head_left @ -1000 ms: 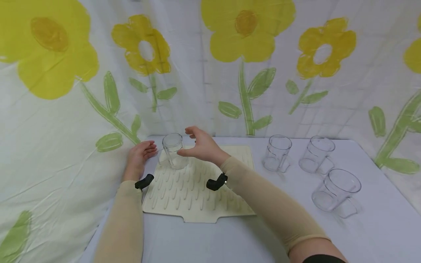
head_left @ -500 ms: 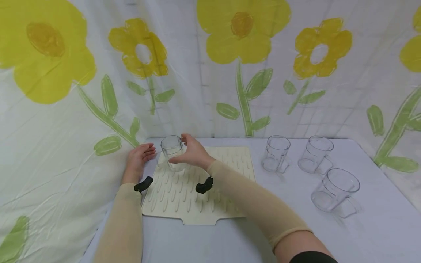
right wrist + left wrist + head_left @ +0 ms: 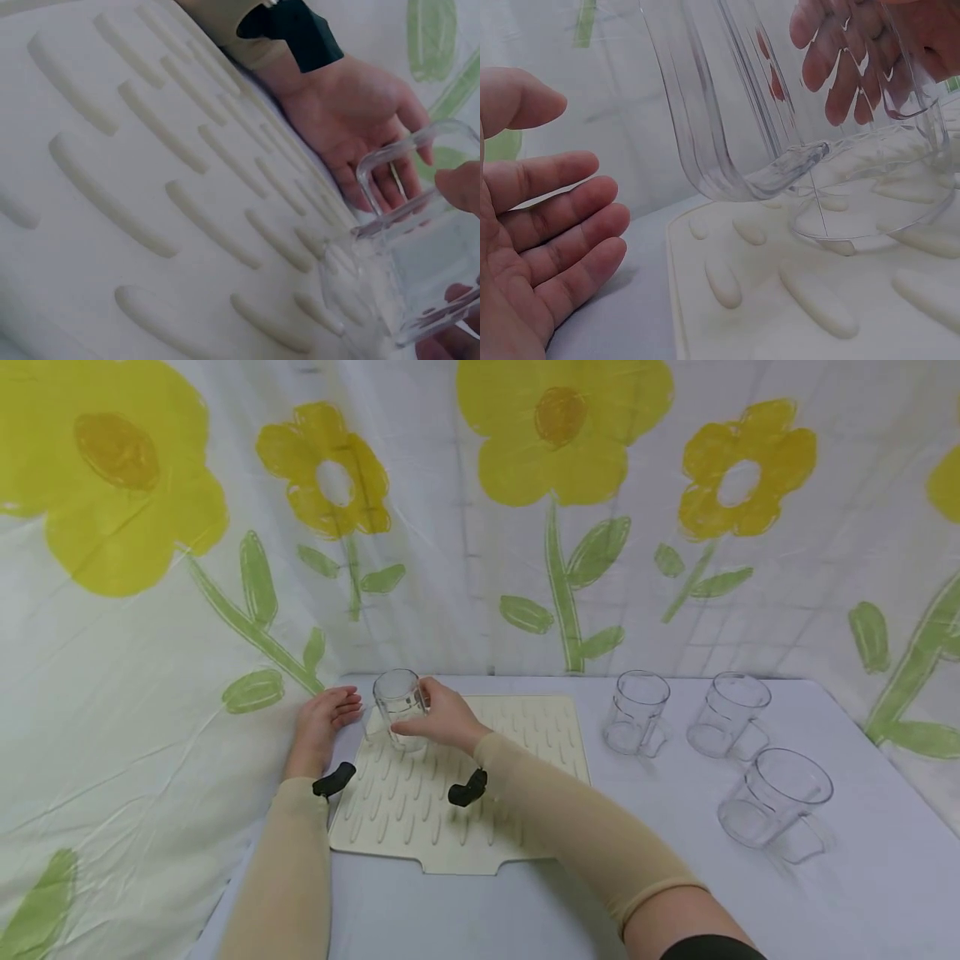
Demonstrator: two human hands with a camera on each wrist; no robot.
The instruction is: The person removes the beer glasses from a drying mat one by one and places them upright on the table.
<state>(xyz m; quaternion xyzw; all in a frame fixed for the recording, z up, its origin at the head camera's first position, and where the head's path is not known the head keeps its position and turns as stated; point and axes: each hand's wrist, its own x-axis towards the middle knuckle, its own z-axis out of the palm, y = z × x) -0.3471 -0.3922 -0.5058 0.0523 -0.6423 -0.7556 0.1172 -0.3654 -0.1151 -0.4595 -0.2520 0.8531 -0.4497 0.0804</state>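
Note:
A clear glass mug (image 3: 395,689) stands upright on the far left corner of a cream ridged drying mat (image 3: 457,852). My right hand (image 3: 447,717) grips its side from the right, thumb in front and fingers behind the glass. The mug's handle (image 3: 705,142) points left, toward my left hand (image 3: 327,718). That hand lies beside the mat's left edge, palm facing the mug, with its fingers loosely extended and holding nothing. In the right wrist view the mug (image 3: 424,259) has its base down at the ridges.
Three more clear mugs stand on the white table to the right: one (image 3: 636,714) nearest the mat, another (image 3: 727,714) beside it, and a third (image 3: 772,797) closer to the front. A flower-print curtain (image 3: 450,568) hangs behind and along the left side.
My right hand has moved left to the mug, and its thumb and fingers have closed round the glass. The left hand and the other mugs have stayed put.

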